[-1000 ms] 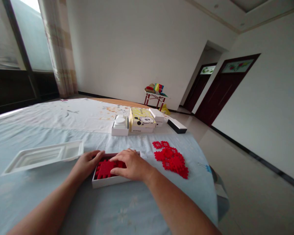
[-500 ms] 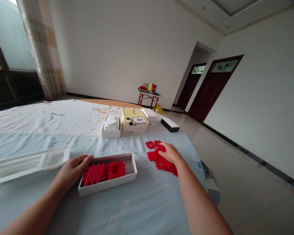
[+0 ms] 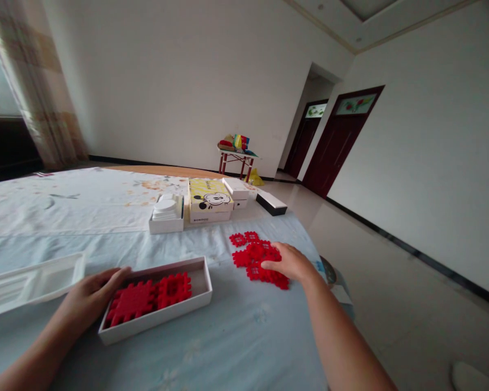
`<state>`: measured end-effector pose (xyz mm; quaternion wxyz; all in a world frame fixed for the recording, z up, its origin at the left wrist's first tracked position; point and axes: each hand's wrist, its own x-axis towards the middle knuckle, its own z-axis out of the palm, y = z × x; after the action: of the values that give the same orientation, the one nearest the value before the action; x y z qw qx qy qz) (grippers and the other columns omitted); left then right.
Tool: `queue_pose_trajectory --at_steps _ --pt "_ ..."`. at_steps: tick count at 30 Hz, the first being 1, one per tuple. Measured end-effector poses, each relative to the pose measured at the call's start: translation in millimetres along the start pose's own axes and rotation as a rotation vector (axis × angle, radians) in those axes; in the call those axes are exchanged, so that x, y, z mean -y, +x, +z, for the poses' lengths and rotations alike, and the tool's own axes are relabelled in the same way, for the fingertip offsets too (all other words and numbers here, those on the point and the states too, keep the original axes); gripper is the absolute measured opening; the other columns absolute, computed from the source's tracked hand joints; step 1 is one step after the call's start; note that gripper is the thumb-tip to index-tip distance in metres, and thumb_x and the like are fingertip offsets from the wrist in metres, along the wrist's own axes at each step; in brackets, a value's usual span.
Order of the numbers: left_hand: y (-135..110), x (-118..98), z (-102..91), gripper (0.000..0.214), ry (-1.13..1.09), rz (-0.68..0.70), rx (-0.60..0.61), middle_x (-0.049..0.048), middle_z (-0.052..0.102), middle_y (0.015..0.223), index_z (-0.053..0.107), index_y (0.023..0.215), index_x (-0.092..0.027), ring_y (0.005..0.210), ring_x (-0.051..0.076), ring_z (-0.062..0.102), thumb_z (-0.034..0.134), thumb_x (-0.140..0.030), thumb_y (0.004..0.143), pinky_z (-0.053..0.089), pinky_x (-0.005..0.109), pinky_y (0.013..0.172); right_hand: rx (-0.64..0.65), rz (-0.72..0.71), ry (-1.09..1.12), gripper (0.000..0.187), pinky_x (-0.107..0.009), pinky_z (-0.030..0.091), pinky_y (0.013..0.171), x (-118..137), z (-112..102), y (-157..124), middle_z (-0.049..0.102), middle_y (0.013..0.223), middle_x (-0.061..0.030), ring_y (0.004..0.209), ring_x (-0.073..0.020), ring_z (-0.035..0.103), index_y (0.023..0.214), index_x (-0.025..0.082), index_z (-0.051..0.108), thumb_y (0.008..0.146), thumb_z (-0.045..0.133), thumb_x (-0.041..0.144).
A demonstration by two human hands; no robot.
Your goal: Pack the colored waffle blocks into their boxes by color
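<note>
My left hand [image 3: 90,297] grips the left end of a long white open box [image 3: 158,323], its fingers along the rim. Inside the box lie a solid red notched plastic building block [image 3: 132,301] and another red block with a hollow middle [image 3: 174,289]. To the right, my right hand [image 3: 292,263] reaches over a loose pile of red notched blocks [image 3: 256,260] on the cloth. Its thumb and fingers are apart at the pile's right side, with red blocks between them. Part of the pile is hidden by the hand.
A white divided plastic tray [image 3: 36,282] lies at the left. Farther back stand a small white box of white discs [image 3: 166,224], a yellow cartoon box [image 3: 210,202], a white box [image 3: 237,190] and a black-and-white box [image 3: 271,203]. The table's edge curves at the right.
The view has turned slightly right, shifting the table things left. My right hand has moved a little to the right over the pile, uncovering more red blocks. My left hand stays at the box.
</note>
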<state>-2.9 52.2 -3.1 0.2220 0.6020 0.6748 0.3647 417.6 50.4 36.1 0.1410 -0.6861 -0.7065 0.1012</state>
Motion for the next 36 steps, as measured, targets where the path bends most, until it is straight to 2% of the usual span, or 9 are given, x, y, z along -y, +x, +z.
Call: queue_pose_trajectory --at_steps 3,9,13,19,24,28,31,36 --pt "0.5 -1.1 -0.2 0.059 -0.058 -0.079 0.096 0.0028 0.074 0.073 0.069 0.084 -0.015 0.076 0.026 0.068 0.046 -0.063 0.059 0.052 0.027 0.065 0.037 0.003 -0.041 0.071 -0.034 0.039 0.083 1.0 4.6 -7.8 0.058 0.108 -0.0097 0.101 -0.0259 0.053 0.118 0.022 0.051 0.06 0.063 0.061" --pt "0.4 6.2 0.0 0.054 -0.096 -0.06 0.1 0.0019 0.074 0.075 0.069 0.083 -0.015 0.077 0.026 0.067 0.05 -0.061 0.062 0.05 0.026 0.067 0.019 -0.064 -0.039 0.067 -0.033 0.036 0.092 0.0 11.7 -6.8 0.054 0.119 -0.0114 0.108 -0.0244 0.048 0.126 0.016 0.045 0.064 0.064 0.034" --pt "0.3 7.2 0.5 0.053 -0.084 -0.061 0.091 0.0024 0.074 0.076 0.069 0.086 -0.014 0.078 0.026 0.067 0.05 -0.06 0.064 0.05 0.026 0.068 0.008 -0.112 0.035 0.066 -0.033 0.037 0.093 -2.7 9.0 -5.7 0.055 0.118 -0.0115 0.107 -0.0236 0.05 0.125 0.015 0.046 0.062 0.063 0.025" --pt "0.2 2.9 -0.3 0.052 -0.084 -0.071 0.09 0.0037 0.074 0.076 0.069 0.084 -0.014 0.078 0.027 0.067 0.05 -0.058 0.064 0.05 0.027 0.07 -0.063 -0.14 0.353 0.066 -0.033 0.041 0.09 -11.3 3.8 0.9 0.058 0.116 -0.0099 0.103 -0.0205 0.055 0.128 0.017 0.04 0.067 0.062 0.028" --pt "-1.0 -1.2 -1.2 0.051 -0.08 -0.058 0.091 0.0029 0.074 0.075 0.069 0.083 -0.015 0.078 0.027 0.067 0.049 -0.058 0.063 0.05 0.027 0.069 -0.109 -0.178 0.36 0.065 -0.035 0.038 0.094 1.0 3.6 12.9 0.053 0.123 -0.0112 0.11 -0.0215 0.051 0.127 0.016 0.041 0.067 0.062 0.03" --pt "-2.1 0.5 -2.1 0.05 -0.079 -0.044 0.084 0.0035 0.074 0.075 0.069 0.082 -0.014 0.078 0.027 0.066 0.05 -0.056 0.063 0.05 0.026 0.068 -0.04 -0.23 0.297 0.067 -0.033 0.038 0.093 32.2 16.2 22.6 0.052 0.123 -0.0104 0.109 -0.0201 0.051 0.129 0.016 0.039 0.069 0.061 0.033" --pt "-4.1 1.7 -3.0 0.051 -0.083 -0.04 0.092 0.0031 0.074 0.074 0.069 0.083 -0.014 0.077 0.026 0.066 0.049 -0.057 0.066 0.05 0.026 0.067 0.023 -0.234 0.181 0.07 -0.033 0.036 0.095 50.4 28.5 30.5 0.048 0.128 -0.0087 0.115 -0.0214 0.046 0.13 0.022 0.038 0.066 0.064 0.03" --pt "-6.1 -2.7 -2.7 0.051 -0.096 -0.025 0.123 0.0022 0.074 0.073 0.068 0.086 -0.013 0.073 0.024 0.066 0.047 -0.057 0.07 0.05 0.024 0.064 0.229 -0.382 0.012 0.069 -0.032 0.032 0.097 54.1 36.3 47.0 0.047 0.129 -0.0048 0.118 -0.0211 0.042 0.124 0.027 0.045 0.06 0.064 0.015"
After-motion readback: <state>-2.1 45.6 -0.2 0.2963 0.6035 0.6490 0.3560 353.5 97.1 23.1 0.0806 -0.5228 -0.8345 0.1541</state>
